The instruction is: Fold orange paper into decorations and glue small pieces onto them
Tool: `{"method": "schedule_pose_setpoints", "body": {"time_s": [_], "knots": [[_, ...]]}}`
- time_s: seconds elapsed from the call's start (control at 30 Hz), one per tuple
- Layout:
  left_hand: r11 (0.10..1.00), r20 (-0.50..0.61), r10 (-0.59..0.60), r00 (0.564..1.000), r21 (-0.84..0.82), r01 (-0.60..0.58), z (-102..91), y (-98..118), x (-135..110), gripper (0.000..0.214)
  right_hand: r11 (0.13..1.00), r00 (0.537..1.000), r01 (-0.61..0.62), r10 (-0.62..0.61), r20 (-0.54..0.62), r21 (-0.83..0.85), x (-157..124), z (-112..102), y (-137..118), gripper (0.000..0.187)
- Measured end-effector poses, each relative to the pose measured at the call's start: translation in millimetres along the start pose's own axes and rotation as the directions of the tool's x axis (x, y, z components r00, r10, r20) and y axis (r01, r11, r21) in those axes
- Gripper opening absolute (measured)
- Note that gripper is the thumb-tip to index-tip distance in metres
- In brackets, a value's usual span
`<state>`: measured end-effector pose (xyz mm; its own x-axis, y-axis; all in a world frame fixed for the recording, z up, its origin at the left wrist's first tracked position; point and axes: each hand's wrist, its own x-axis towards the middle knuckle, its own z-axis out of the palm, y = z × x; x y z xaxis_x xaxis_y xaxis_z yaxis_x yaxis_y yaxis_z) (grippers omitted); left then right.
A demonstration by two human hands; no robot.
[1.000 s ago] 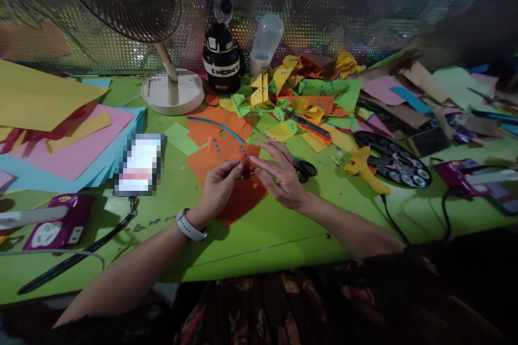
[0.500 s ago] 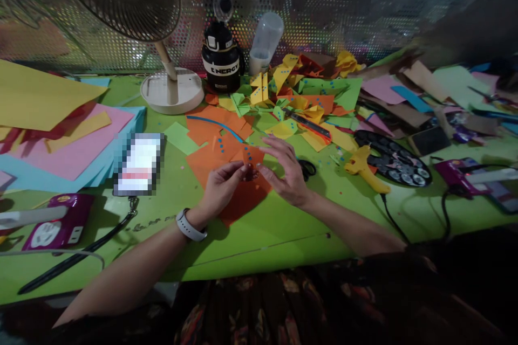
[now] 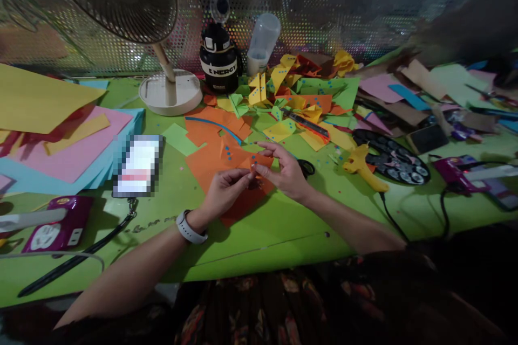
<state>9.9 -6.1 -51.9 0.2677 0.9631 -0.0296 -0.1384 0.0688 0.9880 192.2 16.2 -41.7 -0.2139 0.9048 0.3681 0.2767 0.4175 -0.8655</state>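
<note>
Over the table's middle, my left hand [image 3: 229,188] is closed, with thumb and forefinger pinching the near edge of a folded orange paper piece [image 3: 243,160] with blue dots. My right hand [image 3: 285,170] meets it from the other side. Its thumb presses on the paper by the left fingertips, while its upper fingers stay stretched out above. What lies right between the fingertips is too small to make out. Under both hands rests a larger orange sheet [image 3: 202,164]. Black-handled scissors [image 3: 307,167], partly hidden, lie just beyond my right hand.
A fan [image 3: 170,91], a black bottle [image 3: 219,64] and a pile of folded paper pieces [image 3: 291,91] stand at the back. Leftward are a phone [image 3: 138,166] and coloured sheets [image 3: 93,135]. A yellow glue gun [image 3: 366,170] and a black round tray [image 3: 392,159] are right.
My right hand has come in to the left and its thumb now touches the paper at my left fingertips. The dotted orange paper has shifted slightly right.
</note>
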Motion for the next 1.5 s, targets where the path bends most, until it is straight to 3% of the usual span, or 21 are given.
{"method": "schedule_pose_setpoints", "body": {"time_s": [0.23, 0.43, 0.5, 0.63, 0.8, 1.07, 1.33, 1.43, 1.5], "knots": [[0.999, 0.000, -0.024, 1.000, -0.040, 0.024, 0.9, -2, -1, 0.024, 0.994, 0.997, -0.069, 0.071, -0.018, 0.082, 1, 3, 5, 0.051], [0.999, -0.009, -0.035, 0.999, -0.042, 0.035, 0.0, -1, 0, 0.026, 0.984, 0.990, -0.137, 0.133, 0.045, 0.117, 6, -4, 4, 0.070], [0.998, -0.012, -0.045, 0.999, -0.037, 0.045, 0.0, 0, 1, 0.029, 0.969, 0.989, -0.151, 0.148, 0.031, 0.194, 8, -6, 3, 0.058], [0.997, -0.012, -0.072, 0.997, -0.038, 0.071, -0.4, 1, 0, 0.032, 0.954, 0.976, -0.143, 0.181, -0.124, 0.263, 10, -7, 5, 0.031], [0.996, -0.010, -0.086, 0.996, -0.023, 0.086, -0.2, 1, 0, 0.036, 0.977, 0.969, -0.152, 0.178, -0.175, 0.151, 10, -10, 5, 0.040], [0.996, 0.022, -0.045, 0.999, 0.079, 0.044, -1.2, -3, 0, 0.031, 0.985, 0.984, -0.172, 0.172, 0.046, 0.003, 7, -4, -10, 0.047], [0.990, 0.085, 0.014, 0.996, 0.137, -0.026, -1.6, 7, -5, 0.032, 0.977, 0.974, -0.210, 0.206, 0.089, 0.035, 9, -3, -8, 0.050], [0.978, -0.051, 0.186, 0.981, 0.110, -0.180, -10.4, 14, 0, 0.037, 0.962, 0.962, -0.253, 0.239, 0.130, 0.106, 11, -7, -5, 0.049], [0.927, -0.263, 0.375, 0.889, 0.126, -0.353, -18.7, 17, 8, 0.027, 0.959, 0.960, -0.260, 0.244, 0.139, 0.116, 11, -9, -3, 0.046]]}}
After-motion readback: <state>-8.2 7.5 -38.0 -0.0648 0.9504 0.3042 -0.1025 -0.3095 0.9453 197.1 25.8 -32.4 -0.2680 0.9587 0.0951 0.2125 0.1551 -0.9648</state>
